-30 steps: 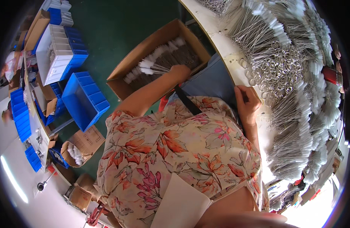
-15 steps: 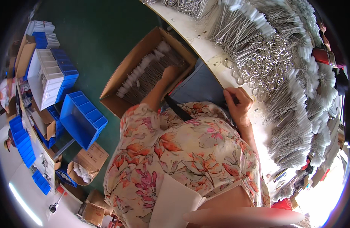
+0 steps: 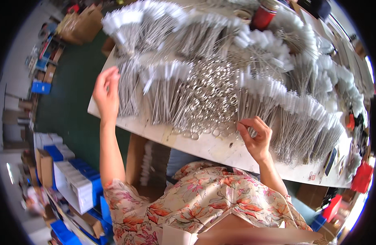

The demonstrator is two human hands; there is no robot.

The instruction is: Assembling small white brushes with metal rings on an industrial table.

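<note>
Saw a floor (image 3: 69,118), green, reaching away at the left, and a pale worktop (image 3: 214,145) crowded with wire-stemmed brushes (image 3: 212,38), white-tipped and overlapping in rows. Judged the crowding the chief hazard: could easily have snagged neighbouring stems by pulling at any group. Below the front edge, made out a cardboard box (image 3: 135,161), too shaded inside to tell the contents. Amid the front row, found a heap of metal rings (image 3: 214,94), loosely piled; could have been scattered by a careless wrist. At the left end, noticed a brush sheaf (image 3: 129,92) close to the corner, liable to slide off if nudged. Just beside it, saw the left hand (image 3: 106,92), with fingers bent; could not tell the grip's opening, contact or hold. At the heap's right edge, saw the right hand (image 3: 255,136), with thumb and forefinger drawn near each other; could not tell whether pinching a ring, a stem or nothing. Spotted loose rings (image 3: 195,135) lying near the front edge, easiest to knock down. Searched for brands, labels or writing, even on a red tin (image 3: 264,16) behind; could read none.
</note>
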